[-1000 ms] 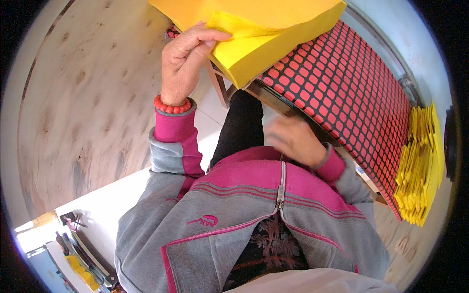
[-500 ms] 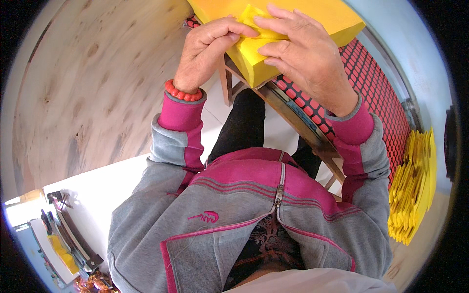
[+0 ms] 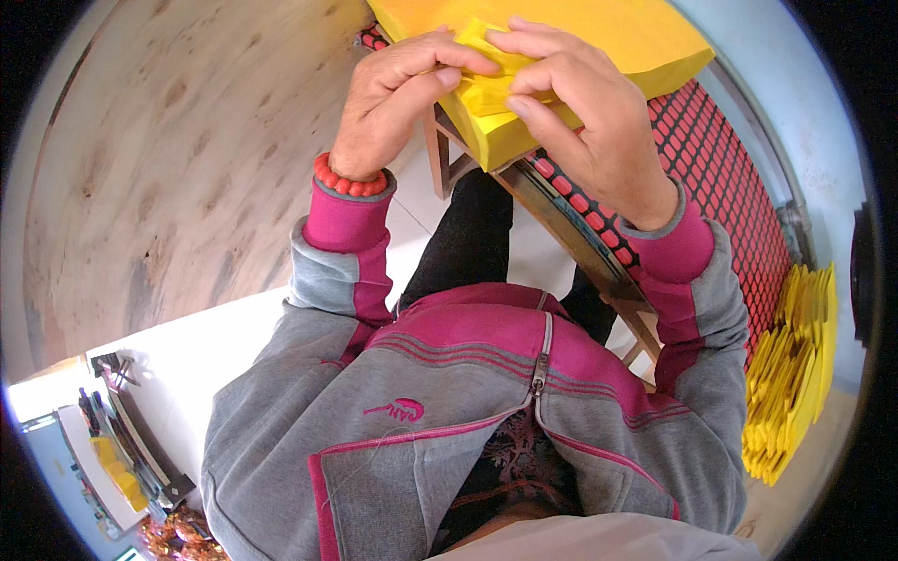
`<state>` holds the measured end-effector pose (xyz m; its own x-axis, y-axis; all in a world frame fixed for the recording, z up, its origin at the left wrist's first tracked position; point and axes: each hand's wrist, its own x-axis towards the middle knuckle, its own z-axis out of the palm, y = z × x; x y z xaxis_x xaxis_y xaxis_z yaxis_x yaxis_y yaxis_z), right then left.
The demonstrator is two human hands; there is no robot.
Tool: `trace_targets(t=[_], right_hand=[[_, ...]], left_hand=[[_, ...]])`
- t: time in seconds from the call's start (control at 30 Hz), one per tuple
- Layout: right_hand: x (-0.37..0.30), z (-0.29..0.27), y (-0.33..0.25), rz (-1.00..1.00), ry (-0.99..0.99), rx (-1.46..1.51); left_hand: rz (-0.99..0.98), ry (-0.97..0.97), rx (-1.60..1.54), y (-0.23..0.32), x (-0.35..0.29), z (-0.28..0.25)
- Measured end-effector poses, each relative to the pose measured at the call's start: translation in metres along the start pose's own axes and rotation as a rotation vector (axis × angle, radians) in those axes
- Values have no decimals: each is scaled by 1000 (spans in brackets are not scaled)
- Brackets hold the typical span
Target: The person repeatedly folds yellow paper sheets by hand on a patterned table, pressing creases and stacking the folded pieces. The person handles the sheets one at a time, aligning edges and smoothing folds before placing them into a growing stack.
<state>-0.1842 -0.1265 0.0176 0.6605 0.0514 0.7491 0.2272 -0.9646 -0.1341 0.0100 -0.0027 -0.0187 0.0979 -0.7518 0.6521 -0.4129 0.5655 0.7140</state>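
Observation:
Between my two hands is a small folded yellow sheet [image 3: 484,99], creased and partly covered by fingers. Whether it is paper or thin cloth I cannot tell. It lies over the near corner of a big yellow block-shaped thing [image 3: 645,42]. My left hand [image 3: 388,103], with a red bead bracelet at the wrist, is closed on the sheet's left side, its index finger and thumb at the folds. From the right, my right hand [image 3: 599,117] bends its fingers and thumb onto the same sheet, closed on its edge.
A wooden stand [image 3: 561,234] is under the yellow block, beside a red-and-black patterned surface [image 3: 720,168]. Many folded yellow pieces [image 3: 790,383] are stacked at the right. A large wooden board [image 3: 178,178] fills the left. Shelf-like things with yellow items [image 3: 117,467] show at lower left.
My right fingers have curled further in, and the thumb has shifted on the sheet. The sheet looks more bunched up between the hands. My left hand has hardly moved.

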Motion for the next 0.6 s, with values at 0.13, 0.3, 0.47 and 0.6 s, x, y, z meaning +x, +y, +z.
trace_targets(t=[0.13,0.3,0.47,0.6], right_hand=[[-2,2,1,37,12,41],[-3,1,-3,102,30,54],[-3,-2,-10,127,85,25],[-2,0,-10,80,136,23]], left_hand=[[32,-1,-18,-3,0,-2],[19,84,21,-8,-4,3],[-28,157,-34,-7,-4,8],[-67,195,-197,-6,-5,13]])
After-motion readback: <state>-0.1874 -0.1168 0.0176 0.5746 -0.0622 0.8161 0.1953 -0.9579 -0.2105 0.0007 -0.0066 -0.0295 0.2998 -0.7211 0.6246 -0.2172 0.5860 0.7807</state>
